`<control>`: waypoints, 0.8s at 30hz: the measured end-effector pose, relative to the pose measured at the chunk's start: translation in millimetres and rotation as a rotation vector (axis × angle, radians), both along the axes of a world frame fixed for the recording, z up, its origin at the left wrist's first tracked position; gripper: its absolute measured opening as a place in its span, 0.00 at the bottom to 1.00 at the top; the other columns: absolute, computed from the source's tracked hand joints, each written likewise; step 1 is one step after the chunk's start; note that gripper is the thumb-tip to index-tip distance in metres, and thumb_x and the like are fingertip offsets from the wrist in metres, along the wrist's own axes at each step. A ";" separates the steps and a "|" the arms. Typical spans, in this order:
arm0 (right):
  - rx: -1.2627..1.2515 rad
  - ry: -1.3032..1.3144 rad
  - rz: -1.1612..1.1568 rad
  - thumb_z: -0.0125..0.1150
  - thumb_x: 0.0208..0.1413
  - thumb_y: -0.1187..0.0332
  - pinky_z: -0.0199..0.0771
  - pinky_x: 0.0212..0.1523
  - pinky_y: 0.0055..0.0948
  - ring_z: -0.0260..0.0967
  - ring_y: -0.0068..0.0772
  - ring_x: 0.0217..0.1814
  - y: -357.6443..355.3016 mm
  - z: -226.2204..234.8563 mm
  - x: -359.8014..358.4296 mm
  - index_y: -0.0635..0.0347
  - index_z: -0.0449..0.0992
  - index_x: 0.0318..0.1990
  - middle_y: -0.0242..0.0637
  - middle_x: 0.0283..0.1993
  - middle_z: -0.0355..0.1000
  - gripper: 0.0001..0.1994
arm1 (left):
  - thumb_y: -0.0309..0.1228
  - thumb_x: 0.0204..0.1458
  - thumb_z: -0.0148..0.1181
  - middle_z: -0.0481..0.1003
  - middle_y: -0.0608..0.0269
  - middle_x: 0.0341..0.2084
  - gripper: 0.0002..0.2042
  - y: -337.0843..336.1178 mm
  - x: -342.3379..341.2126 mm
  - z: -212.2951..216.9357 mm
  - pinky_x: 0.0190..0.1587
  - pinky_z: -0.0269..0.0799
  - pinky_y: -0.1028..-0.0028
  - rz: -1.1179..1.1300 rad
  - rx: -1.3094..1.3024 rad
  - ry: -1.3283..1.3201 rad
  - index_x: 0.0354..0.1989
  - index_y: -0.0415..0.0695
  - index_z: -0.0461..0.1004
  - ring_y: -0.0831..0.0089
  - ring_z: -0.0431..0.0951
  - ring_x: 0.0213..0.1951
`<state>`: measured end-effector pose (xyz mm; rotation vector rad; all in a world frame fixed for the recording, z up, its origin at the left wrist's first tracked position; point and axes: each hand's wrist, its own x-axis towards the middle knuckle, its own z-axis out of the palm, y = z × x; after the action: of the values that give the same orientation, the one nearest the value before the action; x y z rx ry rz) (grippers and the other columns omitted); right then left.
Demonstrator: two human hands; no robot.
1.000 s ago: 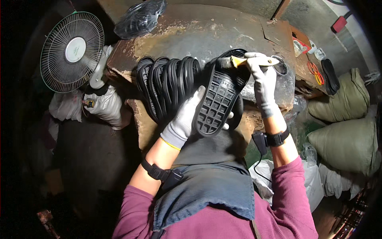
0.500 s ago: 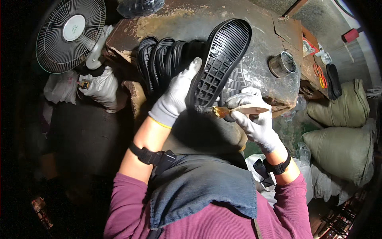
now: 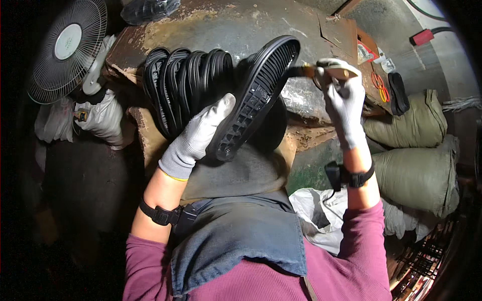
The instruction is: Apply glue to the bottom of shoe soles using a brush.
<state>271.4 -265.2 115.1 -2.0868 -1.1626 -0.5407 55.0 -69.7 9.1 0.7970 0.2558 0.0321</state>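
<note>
My left hand [image 3: 198, 133], in a white coated glove, grips a black shoe sole [image 3: 256, 95] along its left edge. The sole is tilted, its ribbed and gridded inner side facing up. In my gloved right hand [image 3: 345, 103] is a brush [image 3: 304, 71] with a pale handle, held in closed fingers. Its dark bristles meet the sole's right edge near the top; whether they press on it is too blurred to tell. Left of the held sole, several more black soles [image 3: 188, 83] stand packed in a row on the worn workbench [image 3: 211, 30].
A standing fan [image 3: 68, 42] and white bags [image 3: 100, 118] are at the left. Orange-handled scissors [image 3: 380, 88] and another black sole [image 3: 397, 94] lie at the bench's right side. Stuffed green sacks [image 3: 416, 173] sit below them. A denim apron [image 3: 238, 241] covers my lap.
My right hand has carried the brush up and right, from the sole's lower end to its upper right edge. My left hand has tilted the sole further over. The view has shifted right.
</note>
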 end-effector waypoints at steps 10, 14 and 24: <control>-0.024 -0.345 0.267 0.70 0.47 0.73 0.65 0.50 0.36 0.74 0.35 0.39 7.0 -4.8 3.1 0.50 0.78 0.37 0.29 0.38 0.78 0.10 | 0.52 0.68 0.35 0.75 0.47 0.52 0.31 -9.8 -15.1 4.1 0.48 0.80 0.59 -0.093 -0.155 0.027 0.64 0.36 0.63 0.57 0.80 0.48; -0.106 -0.434 0.214 0.68 0.49 0.70 0.65 0.52 0.38 0.74 0.33 0.43 20.2 -2.3 16.2 0.49 0.78 0.40 0.28 0.40 0.78 0.11 | 0.51 0.68 0.35 0.70 0.42 0.57 0.31 -13.6 -14.4 14.5 0.50 0.78 0.48 -0.155 -0.180 -0.035 0.66 0.37 0.60 0.46 0.76 0.53; 0.158 -0.376 0.274 0.71 0.48 0.70 0.65 0.52 0.37 0.74 0.32 0.46 34.8 -24.3 10.0 0.50 0.79 0.42 0.29 0.44 0.79 0.13 | 0.53 0.66 0.33 0.68 0.37 0.58 0.32 -19.4 1.8 25.7 0.50 0.68 0.29 -0.170 -0.875 -0.147 0.68 0.40 0.59 0.29 0.71 0.54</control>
<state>281.4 -230.4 90.8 -1.6983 -1.5348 -0.8848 56.8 -89.1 34.8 -0.0582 0.0431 -0.1725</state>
